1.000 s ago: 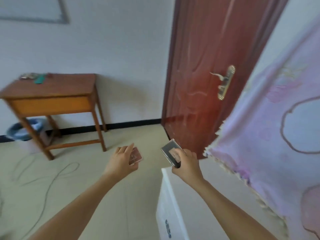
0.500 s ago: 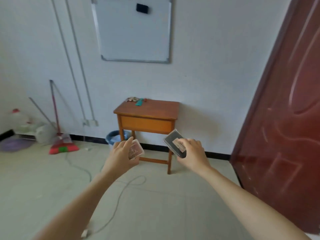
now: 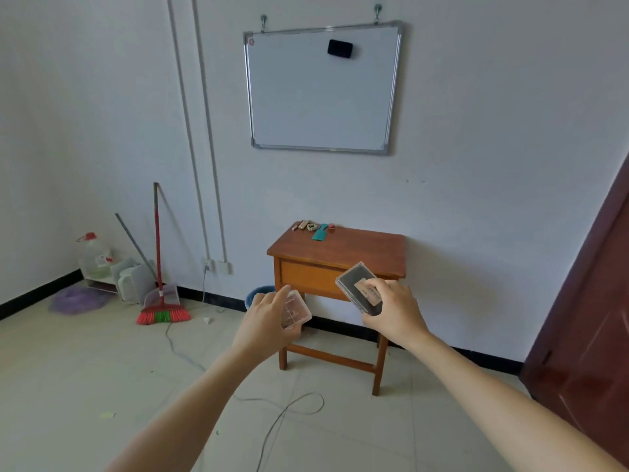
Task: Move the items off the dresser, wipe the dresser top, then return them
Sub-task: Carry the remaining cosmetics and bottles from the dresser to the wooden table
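- The left hand (image 3: 267,323), at the centre of the frame, grasps a clear plastic case (image 3: 296,310); its fingers (image 3: 279,297) curl over the case's near face and the case is tilted.
- The right hand (image 3: 396,313), just right of it, grips a dark flat case (image 3: 356,288) with a tan label; the thumb presses on the label and the fingers wrap the far side.
- The 2 cases are apart, both held in the air in front of a wooden bench (image 3: 360,248) that stands against the white wall.
- At the bench's back left corner lie a teal item (image 3: 320,234) and several small objects too small to identify.
- A whiteboard (image 3: 321,97) hangs above, with a black eraser (image 3: 339,48) stuck to it.
- At the left, a red broom (image 3: 160,301) leans on the wall, near a water jug (image 3: 92,255).
- A blue bin (image 3: 259,294) sits beside the bench's left leg.
- A cable (image 3: 289,408) trails over the floor tiles.
- A dark red door (image 3: 587,335) fills the right edge.
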Action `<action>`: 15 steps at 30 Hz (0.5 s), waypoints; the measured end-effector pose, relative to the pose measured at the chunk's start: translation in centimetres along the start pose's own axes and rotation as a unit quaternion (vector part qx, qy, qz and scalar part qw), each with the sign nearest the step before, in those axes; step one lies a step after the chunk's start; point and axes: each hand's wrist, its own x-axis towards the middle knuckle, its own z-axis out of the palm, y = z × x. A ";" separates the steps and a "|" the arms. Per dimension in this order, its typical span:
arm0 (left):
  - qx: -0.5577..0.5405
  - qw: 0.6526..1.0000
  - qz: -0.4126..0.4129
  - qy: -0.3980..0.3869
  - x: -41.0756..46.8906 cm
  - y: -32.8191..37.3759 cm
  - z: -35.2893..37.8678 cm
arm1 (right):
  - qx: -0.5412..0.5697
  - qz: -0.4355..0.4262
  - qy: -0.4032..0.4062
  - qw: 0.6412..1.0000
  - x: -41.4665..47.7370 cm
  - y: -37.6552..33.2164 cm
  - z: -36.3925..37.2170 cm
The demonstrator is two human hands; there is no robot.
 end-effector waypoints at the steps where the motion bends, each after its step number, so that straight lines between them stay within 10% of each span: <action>1: 0.004 1.000 0.003 -0.005 1.6 -0.2 0.5 | -0.002 0.001 0.003 1.000 1.5 0.6 0.2; 15: 0.021 0.999 -0.046 -0.016 22.7 -5.9 6.2 | 0.029 0.003 -0.006 1.000 23.5 7.9 6.7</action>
